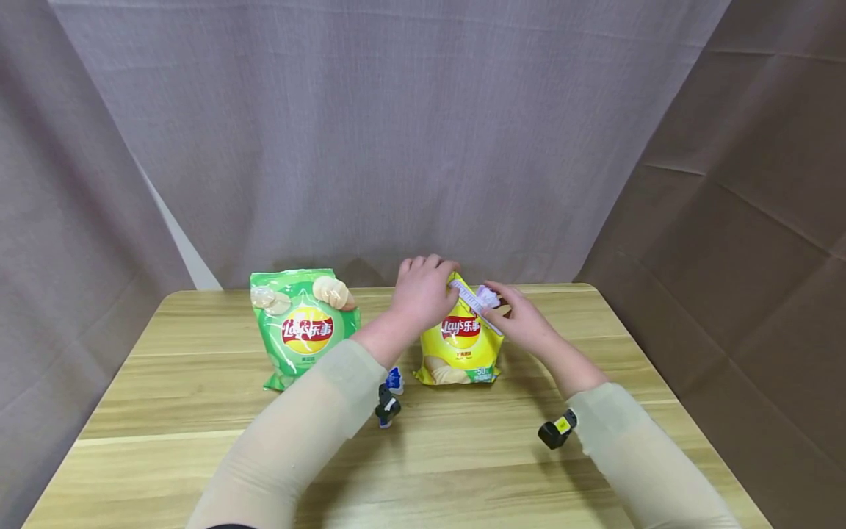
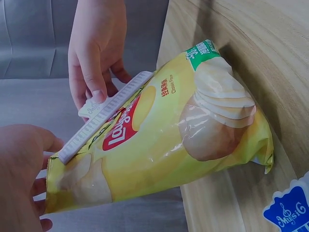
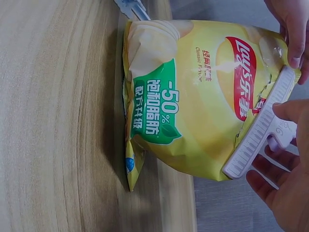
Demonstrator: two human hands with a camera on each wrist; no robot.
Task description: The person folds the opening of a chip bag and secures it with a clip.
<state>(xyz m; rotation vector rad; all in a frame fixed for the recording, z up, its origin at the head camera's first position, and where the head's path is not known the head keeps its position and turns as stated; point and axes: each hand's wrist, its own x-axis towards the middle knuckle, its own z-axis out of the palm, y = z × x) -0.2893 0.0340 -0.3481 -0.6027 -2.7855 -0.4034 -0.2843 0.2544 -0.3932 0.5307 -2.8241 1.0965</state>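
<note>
A yellow bag of potato chips (image 1: pixel 459 356) stands on the wooden table, its top edge tilted down to the right. Across that top sits a pale, white-looking bag clip (image 3: pixel 258 130), its toothed bar lying slantwise over the front of the bag. My left hand (image 1: pixel 426 294) grips the upper left corner of the bag, thumb in front and the other fingers behind. With thumb and fingers, my right hand (image 1: pixel 522 319) pinches the handle of the clip. In the left wrist view the clip bar reaches nearly to my left thumb (image 2: pixel 50 142).
To the left stands a green bag of potato chips (image 1: pixel 300 301), partly behind my left forearm. A blue and white clip marked "Music" (image 2: pixel 287 210) lies on the table (image 1: pixel 456 455) between that forearm and the yellow bag. Grey curtains (image 1: pixel 396 147) hang behind the table.
</note>
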